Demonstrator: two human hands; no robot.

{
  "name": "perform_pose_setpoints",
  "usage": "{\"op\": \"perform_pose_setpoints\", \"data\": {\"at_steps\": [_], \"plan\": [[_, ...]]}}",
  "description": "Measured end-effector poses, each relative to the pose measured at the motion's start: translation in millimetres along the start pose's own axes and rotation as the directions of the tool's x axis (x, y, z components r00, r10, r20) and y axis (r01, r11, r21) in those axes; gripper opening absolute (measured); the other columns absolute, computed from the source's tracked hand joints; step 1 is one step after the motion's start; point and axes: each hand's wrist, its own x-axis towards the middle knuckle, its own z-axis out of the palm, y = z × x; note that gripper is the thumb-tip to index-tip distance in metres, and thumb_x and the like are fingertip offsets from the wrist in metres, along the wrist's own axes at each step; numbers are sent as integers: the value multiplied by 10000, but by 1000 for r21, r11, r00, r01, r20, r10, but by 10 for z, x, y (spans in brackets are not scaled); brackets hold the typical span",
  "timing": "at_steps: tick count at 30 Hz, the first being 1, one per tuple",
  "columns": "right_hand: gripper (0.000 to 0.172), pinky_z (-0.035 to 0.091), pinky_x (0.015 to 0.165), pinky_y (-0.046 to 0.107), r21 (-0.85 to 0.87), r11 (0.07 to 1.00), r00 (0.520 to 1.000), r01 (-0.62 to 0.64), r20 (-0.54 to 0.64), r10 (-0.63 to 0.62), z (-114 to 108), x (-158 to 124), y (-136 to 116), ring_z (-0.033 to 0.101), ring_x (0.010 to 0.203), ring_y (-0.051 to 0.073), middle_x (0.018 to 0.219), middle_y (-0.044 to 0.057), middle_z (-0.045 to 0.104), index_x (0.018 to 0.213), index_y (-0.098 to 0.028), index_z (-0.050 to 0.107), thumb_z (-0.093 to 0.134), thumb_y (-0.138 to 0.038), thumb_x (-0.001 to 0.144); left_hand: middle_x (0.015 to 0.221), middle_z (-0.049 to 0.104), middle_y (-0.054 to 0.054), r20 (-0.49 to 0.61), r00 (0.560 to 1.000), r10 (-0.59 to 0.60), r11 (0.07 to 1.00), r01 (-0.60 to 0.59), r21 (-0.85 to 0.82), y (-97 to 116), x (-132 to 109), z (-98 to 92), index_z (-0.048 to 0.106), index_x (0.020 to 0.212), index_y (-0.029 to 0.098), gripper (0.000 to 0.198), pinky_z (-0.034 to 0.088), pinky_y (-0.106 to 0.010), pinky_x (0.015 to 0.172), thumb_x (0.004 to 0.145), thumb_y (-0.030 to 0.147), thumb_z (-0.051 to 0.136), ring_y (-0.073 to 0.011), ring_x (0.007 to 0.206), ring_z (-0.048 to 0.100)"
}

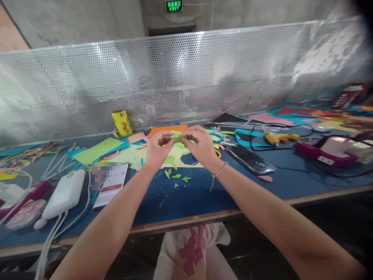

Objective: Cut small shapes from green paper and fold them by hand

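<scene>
Between my two hands, above the middle of the table, is a small piece of light green paper point(176, 135). My left hand point(159, 147) pinches its left side with thumb and fingers. On the other side, my right hand point(201, 147) grips the same piece; a thin bracelet point(218, 171) is on that wrist. Pale yellow-green paper point(194, 160) lies beneath the hands with a green scrap point(170, 159) on it. Nearer to me, several small green paper cuttings point(176, 176) are scattered on the blue table point(201, 194).
At left are a phone point(112, 186), a white power bank point(65, 193) with cables and green paper sheets point(99, 151). At right lie a dark phone point(250, 158), a yellow glue gun point(281, 137) and a purple power strip point(325, 155). A perforated metal panel point(180, 77) stands behind.
</scene>
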Motion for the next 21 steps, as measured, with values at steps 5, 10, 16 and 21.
{"op": "perform_pose_setpoints", "data": {"at_steps": [5, 10, 16, 21], "plan": [[60, 479, 589, 279, 45, 998, 999, -49, 16, 48, 6, -6, -11, 545, 713, 124, 812, 20, 534, 749, -196, 591, 538, -168, 739, 608, 589, -14, 8, 997, -80, 997, 80, 7, -26, 21, 6, 620, 710, 165, 122, 410, -243, 547, 595, 171, 663, -107, 566, 531], [87, 486, 591, 263, 167, 967, 980, -192, -10, 196, 57, -10, 32, 570, 725, 119, 860, 24, 514, 764, -179, 525, 571, -169, 690, 591, 589, -9, 15, 998, -61, 996, 60, 66, -20, -1, 34, 631, 676, 167, 78, 422, -250, 561, 599, 158, 639, -109, 556, 534], [136, 469, 565, 256, 143, 965, 975, -221, 1, 223, 81, -8, 52, 551, 653, 106, 795, 10, 532, 761, -185, 489, 561, -139, 654, 657, 640, -22, 6, 1000, 29, 974, -30, 222, -43, -59, 68, 651, 677, 190, 86, 462, -269, 616, 630, 148, 591, -131, 614, 582], [125, 483, 612, 266, 12, 994, 994, -105, -11, 105, 73, -39, 16, 533, 675, 104, 816, 13, 501, 755, -189, 518, 505, -94, 675, 680, 653, -19, 7, 997, 76, 966, -76, 245, -96, -74, 87, 659, 730, 206, 123, 477, -277, 622, 640, 150, 597, -134, 607, 591]]}}
